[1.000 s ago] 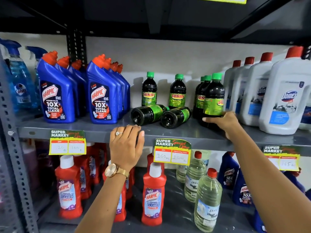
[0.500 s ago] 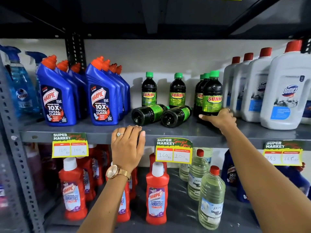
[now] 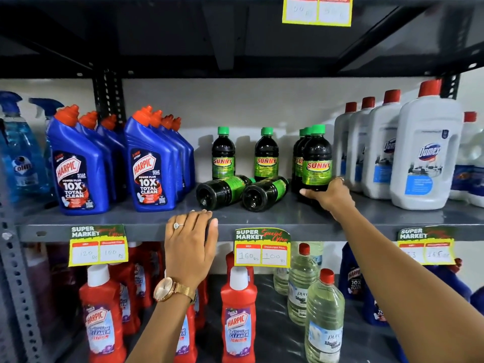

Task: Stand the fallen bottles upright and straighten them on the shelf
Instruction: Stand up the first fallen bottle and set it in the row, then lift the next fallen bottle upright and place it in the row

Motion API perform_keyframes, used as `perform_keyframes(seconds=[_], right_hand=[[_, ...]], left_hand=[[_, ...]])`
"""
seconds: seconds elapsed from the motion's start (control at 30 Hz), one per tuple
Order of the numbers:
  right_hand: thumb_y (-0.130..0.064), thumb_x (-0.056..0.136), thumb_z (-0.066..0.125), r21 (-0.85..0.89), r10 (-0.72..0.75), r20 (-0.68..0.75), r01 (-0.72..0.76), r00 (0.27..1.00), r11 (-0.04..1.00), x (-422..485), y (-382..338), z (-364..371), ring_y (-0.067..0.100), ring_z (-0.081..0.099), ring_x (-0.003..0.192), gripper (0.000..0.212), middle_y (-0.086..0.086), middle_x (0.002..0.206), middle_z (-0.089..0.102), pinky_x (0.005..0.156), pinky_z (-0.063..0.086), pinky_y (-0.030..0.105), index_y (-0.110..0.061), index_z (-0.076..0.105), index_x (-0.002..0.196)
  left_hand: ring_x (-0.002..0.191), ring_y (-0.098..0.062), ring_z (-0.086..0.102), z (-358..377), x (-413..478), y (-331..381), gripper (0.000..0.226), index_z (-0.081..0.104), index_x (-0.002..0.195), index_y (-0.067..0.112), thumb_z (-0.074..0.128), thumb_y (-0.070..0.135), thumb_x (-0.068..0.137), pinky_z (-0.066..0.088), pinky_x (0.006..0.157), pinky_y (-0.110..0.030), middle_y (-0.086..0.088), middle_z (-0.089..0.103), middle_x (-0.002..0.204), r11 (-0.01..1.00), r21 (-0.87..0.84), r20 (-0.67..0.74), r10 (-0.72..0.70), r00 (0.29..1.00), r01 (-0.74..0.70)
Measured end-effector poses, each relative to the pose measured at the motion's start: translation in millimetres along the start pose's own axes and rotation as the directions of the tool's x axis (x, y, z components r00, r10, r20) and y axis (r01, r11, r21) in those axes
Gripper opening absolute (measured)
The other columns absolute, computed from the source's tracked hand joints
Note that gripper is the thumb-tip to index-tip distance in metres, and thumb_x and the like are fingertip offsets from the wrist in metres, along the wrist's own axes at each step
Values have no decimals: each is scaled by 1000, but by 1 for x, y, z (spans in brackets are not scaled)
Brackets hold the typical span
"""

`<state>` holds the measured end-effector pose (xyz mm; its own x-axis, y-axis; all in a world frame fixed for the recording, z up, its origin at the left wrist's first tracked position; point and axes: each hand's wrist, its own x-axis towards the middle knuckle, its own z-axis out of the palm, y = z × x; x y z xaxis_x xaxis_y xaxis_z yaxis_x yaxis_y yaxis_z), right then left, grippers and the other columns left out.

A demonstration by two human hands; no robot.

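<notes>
Two dark Sunny bottles with green caps lie on their sides on the grey shelf [image 3: 288,218], bases toward me: the left fallen bottle [image 3: 222,191] and the right fallen bottle [image 3: 264,193]. Behind them stand two upright Sunny bottles [image 3: 223,155]. At the right, a front Sunny bottle [image 3: 317,158] stands upright before a short row. My right hand [image 3: 328,196] grips that front bottle at its base. My left hand [image 3: 190,243] rests flat on the shelf's front edge, holding nothing.
Blue Harpic bottles [image 3: 78,169] fill the shelf's left side and white Domex jugs [image 3: 424,155] the right. Price tags [image 3: 262,247] hang on the edge. The lower shelf holds red Harpic bottles [image 3: 238,315] and clear bottles [image 3: 324,313]. A dark shelf sits overhead.
My right hand has set the front Sunny bottle from a slight tilt to upright and slid it back against its row. The left hand has stayed on the shelf edge.
</notes>
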<state>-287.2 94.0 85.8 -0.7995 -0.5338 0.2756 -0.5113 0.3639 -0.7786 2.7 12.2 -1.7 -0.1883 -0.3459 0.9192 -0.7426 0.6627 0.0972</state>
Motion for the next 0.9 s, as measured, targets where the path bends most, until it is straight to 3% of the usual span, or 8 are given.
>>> perform_keyframes(seconds=[0.17,0.3,0.43,0.53,0.63,0.9], right_hand=[[-62,71,72,-113,-10,-45,5,999,994,-5,-4,2,40,47,131,108,24,142,48,107,38,49,3,26,144],[-62,72,72,-112,-16,-46,10,999,994,-9,-2,2,42,38,137,118,26,150,35,112,33,52,5,14,149],[-67,65,74,-56,-41,-182,31,982,998,-11,-1,-1,47,32,137,128,26,151,28,108,33,56,1,8,152],[-71,63,72,-146,-28,-81,16,996,989,-10,-2,-2,43,36,138,127,25,151,36,111,32,52,3,17,150],[-62,71,73,-230,-24,15,27,1000,973,-9,-4,0,40,41,136,109,22,148,43,112,33,50,2,28,146],[-57,81,66,-269,13,49,0,999,963,-8,-7,1,40,34,139,99,24,152,35,113,27,48,3,25,149]], left_hand=[[91,-26,61,-4,1,3,40,68,102,12,34,33,96,36,92,-38,-4,70,98,1000,-9,41,-21,999,22],[93,-25,61,-7,1,3,42,68,103,13,33,34,96,35,93,-37,-3,70,100,999,-19,67,-28,997,29],[92,-24,61,-8,0,4,42,69,103,13,33,34,97,36,92,-37,-2,70,100,999,-21,76,-33,997,35],[94,-23,61,-10,1,3,43,69,104,13,33,35,97,35,93,-36,-2,71,101,999,-33,94,-29,995,32],[97,-24,61,-11,0,0,45,68,107,13,32,37,97,36,95,-37,-2,70,104,999,-41,115,-14,993,19],[95,-24,61,-10,0,-1,43,68,106,13,34,37,96,35,94,-36,-2,71,102,999,-43,101,-2,995,6]])
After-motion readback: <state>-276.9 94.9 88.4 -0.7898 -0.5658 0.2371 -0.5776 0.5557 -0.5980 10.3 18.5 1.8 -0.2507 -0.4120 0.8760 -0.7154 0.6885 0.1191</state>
